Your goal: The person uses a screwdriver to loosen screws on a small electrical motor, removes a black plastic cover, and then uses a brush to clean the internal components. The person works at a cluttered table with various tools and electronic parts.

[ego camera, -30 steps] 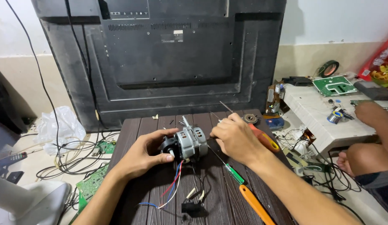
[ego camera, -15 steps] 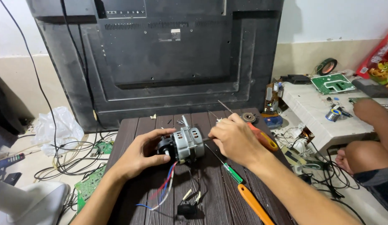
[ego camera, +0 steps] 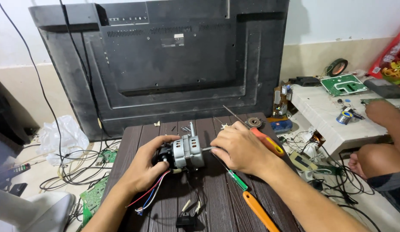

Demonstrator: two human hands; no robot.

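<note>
We grip the motor (ego camera: 188,151) with our left hand (ego camera: 144,165) while our right hand (ego camera: 238,146) pinches its shaft, and loose wires (ego camera: 150,194) risk snagging.

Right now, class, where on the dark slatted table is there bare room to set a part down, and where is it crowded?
Bare: the dark slatted table's left strip beside the left hand. Crowded: the middle with the grey electric motor, and right of the right hand, where the orange-handled screwdriver lies.

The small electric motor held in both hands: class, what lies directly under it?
Under the motor shows the dark slatted table, with coloured wires trailing toward the viewer. The spot beneath its body is hidden.
</note>
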